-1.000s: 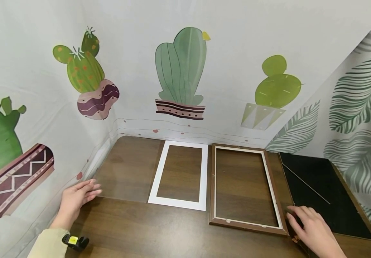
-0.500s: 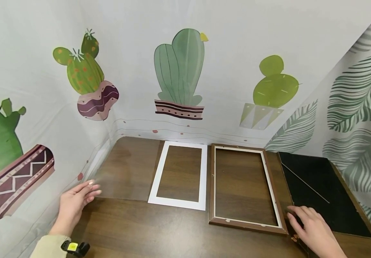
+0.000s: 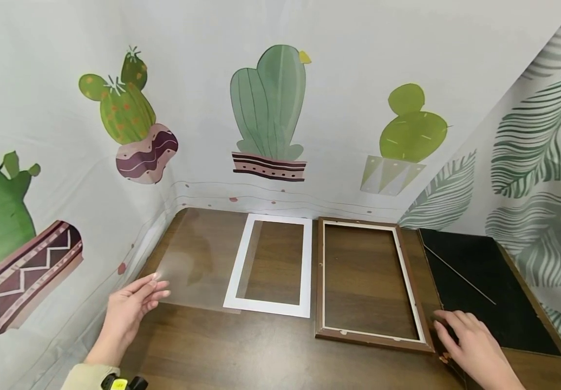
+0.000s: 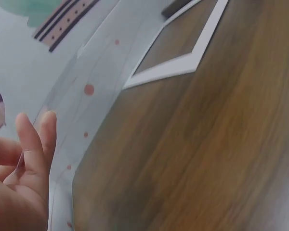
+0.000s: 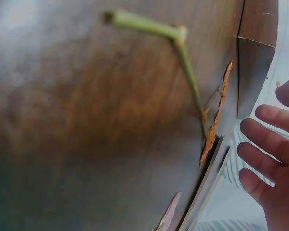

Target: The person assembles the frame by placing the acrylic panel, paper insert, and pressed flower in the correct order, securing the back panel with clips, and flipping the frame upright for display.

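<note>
My left hand (image 3: 131,311) pinches the near left corner of a clear sheet (image 3: 197,265) between thumb and fingers. The sheet's right edge overlaps the left border of a white picture mat (image 3: 271,307) in the head view. From the left wrist, the same hand (image 4: 29,168) shows the sheet's thin edge between its fingers. My right hand (image 3: 473,344) lies beside the near right corner of a brown picture frame (image 3: 375,341), fingers loosely bent and holding nothing. Close to it, the right wrist view shows a green stem (image 5: 149,26) and a crumpled orange dried piece (image 5: 216,118).
A black backing board (image 3: 519,319) lies at the far right, crossed by a thin rod (image 3: 463,276). Behind the brown wooden table (image 3: 241,352) hangs a white cloth (image 3: 202,108) printed with cacti. A pale pink petal (image 5: 169,209) shows low in the right wrist view.
My left hand has moved right with the clear sheet, whose right edge now reaches over the mat's left border. The right hand has stayed where it was.
</note>
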The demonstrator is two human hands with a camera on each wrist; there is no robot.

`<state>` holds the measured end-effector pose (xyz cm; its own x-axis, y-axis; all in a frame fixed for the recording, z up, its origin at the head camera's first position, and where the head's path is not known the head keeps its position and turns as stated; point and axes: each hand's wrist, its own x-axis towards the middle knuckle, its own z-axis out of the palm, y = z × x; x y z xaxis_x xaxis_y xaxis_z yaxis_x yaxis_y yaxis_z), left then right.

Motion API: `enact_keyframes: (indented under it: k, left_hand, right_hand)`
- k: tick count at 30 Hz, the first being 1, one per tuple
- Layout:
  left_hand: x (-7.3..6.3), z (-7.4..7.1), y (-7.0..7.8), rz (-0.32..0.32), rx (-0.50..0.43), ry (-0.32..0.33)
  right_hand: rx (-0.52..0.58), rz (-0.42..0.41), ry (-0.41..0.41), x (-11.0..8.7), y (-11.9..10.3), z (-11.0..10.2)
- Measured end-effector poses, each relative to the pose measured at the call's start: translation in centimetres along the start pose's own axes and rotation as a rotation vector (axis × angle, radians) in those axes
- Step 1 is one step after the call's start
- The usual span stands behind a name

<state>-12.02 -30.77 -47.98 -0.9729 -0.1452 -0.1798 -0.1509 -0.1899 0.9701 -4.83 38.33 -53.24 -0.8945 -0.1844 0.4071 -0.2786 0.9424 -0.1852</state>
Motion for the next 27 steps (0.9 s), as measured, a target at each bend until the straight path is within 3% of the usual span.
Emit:
enact_keyframes:
  k: [10, 27]
  left_hand:
    - [-1.2, 3.0, -0.3, -0.023, 0.056, -0.053]
    - [-2.2, 9.9, -1.6, -0.062, 0.065, -0.051]
  right_hand:
    - [-0.01, -0.039, 0.038, 0.1, 0.2, -0.1]
    - [-0.011, -0.068, 0.048, 1.0, -1.1, -0.3]
